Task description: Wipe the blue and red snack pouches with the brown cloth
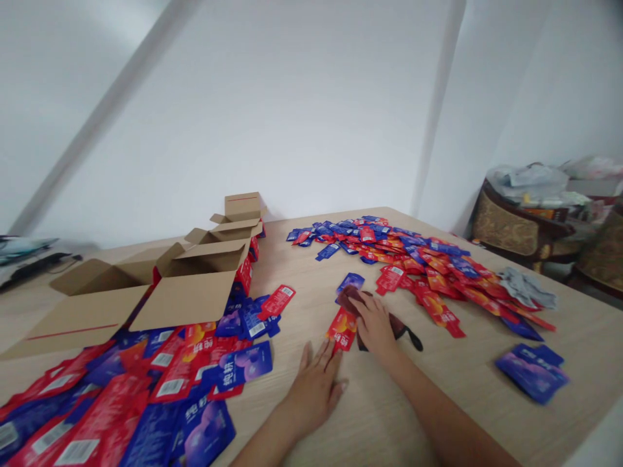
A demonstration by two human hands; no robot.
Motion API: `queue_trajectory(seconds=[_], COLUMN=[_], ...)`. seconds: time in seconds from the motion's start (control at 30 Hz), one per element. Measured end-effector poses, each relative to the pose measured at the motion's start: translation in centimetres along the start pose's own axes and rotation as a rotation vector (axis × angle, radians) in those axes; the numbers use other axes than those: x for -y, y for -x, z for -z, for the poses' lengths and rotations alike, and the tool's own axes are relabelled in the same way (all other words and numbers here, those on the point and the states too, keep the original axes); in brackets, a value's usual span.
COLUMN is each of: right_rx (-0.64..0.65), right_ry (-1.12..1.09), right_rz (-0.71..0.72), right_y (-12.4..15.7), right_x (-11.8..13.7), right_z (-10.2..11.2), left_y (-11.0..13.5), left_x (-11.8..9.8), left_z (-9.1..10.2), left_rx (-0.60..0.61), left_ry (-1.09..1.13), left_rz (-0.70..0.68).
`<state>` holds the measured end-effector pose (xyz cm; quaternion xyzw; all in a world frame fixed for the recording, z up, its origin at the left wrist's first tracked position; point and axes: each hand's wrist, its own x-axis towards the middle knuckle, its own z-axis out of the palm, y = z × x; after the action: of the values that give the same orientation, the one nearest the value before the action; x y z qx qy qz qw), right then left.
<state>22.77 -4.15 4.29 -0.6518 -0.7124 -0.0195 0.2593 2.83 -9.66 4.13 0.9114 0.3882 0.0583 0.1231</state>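
Note:
My left hand (315,388) lies flat on the wooden table (438,389), fingers stretched out and touching the lower edge of a red sachet (342,329). My right hand (374,322) rests on that red sachet and on a dark brown item (399,327) beside it, fingers curled down over them. A blue sachet (350,281) lies just beyond my right hand. A long heap of red and blue sachets (418,259) spreads across the far right of the table. Another heap (146,389) covers the near left.
Open cardboard boxes (185,285) stand at the left, flaps spread over the sachets. A small stack of blue sachets (533,371) lies at the near right, a grey cloth (528,288) near the right edge. Cluttered furniture (535,214) stands beyond the table.

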Motion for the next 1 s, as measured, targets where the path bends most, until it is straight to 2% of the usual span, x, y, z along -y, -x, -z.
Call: queue_trajectory(seconds=[0.1, 0.17, 0.27, 0.37, 0.43, 0.57, 0.67, 0.8, 0.9, 1.0], right_rx=[0.124, 0.192, 0.181, 0.139, 0.112, 0.057, 0.025, -0.035, -0.145, -0.266], right_ry=[-0.077, -0.077, -0.022, 0.067, 0.112, 0.141, 0.099, -0.048, -0.207, -0.341], right_rz=[0.239, 0.289, 0.176, -0.013, -0.070, -0.114, -0.151, -0.192, -0.161, -0.097], right_y=[1.8, 2.0, 0.5, -1.5, -2.1, -1.5, -1.0, -1.1, -1.3, -1.2], right_x=[3.1, 4.2, 3.0, -0.1, -1.7, -2.8, -2.9, -3.8, -4.4, -4.1], right_z=[0.2, -0.2, -0.7, -1.1, -1.3, -1.6, -1.7, -2.1, -2.4, -2.4], left_y=[-0.2, -0.3, -0.4, -0.4, -0.4, -0.9, -2.4, -5.3, -6.8, -7.3], left_x=[0.4, 0.6, 0.6, 0.7, 0.8, 0.9, 0.6, 0.2, 0.3, 1.0], left_z=[0.0, -0.1, -0.2, -0.3, -0.5, -0.7, -0.6, -0.7, -0.9, -0.7], left_rx=[-0.020, -0.028, -0.019, -0.018, -0.036, -0.113, -0.172, -0.185, -0.222, -0.293], left_ry=[0.015, 0.013, 0.000, -0.011, -0.002, 0.020, -0.030, -0.195, -0.293, -0.199], left_rz=[-0.006, -0.003, -0.013, -0.013, 0.000, 0.077, 0.185, 0.240, 0.270, 0.315])
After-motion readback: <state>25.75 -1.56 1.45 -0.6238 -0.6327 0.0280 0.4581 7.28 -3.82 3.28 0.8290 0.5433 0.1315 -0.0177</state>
